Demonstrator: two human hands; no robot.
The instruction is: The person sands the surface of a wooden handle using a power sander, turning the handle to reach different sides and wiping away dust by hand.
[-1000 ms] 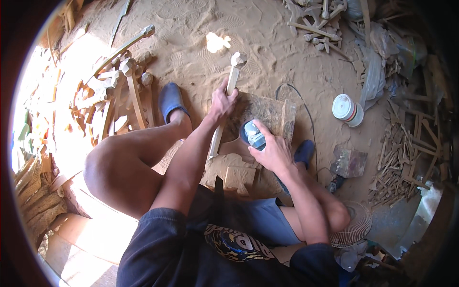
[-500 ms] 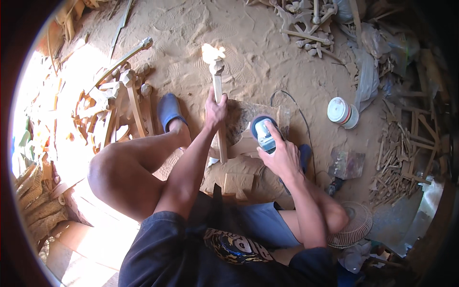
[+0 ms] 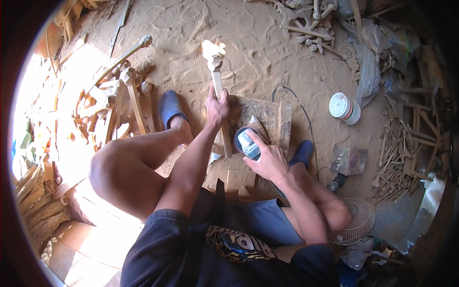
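Note:
My left hand (image 3: pixel 217 109) is wrapped round a long squared wooden stick (image 3: pixel 217 80), held tilted with its faceted, knobbed end pointing away from me. Bright sunlight washes out the ground just beyond that knob. In my right hand (image 3: pixel 268 162) is an angle grinder (image 3: pixel 249 146) with a round disc, gripped from above. Its disc sits just right of the stick's lower part; whether they touch I cannot tell. Beneath both lies a worn wooden board (image 3: pixel 277 112) on the sandy ground, and a pale pointed piece of wood (image 3: pixel 256 123) shows beyond the disc.
Several similar knobbed sticks (image 3: pixel 134 98) are heaped at the left. A white tub (image 3: pixel 340 106) stands at the right, near a dark cable (image 3: pixel 303 107). Wooden pieces (image 3: pixel 394 158) pile up farther right. A round fan (image 3: pixel 356 221) is beside my right knee.
My right hand has brought the grinder left and slightly nearer to me, closer to the stick. More of the board now shows. My left hand and the stick have barely shifted.

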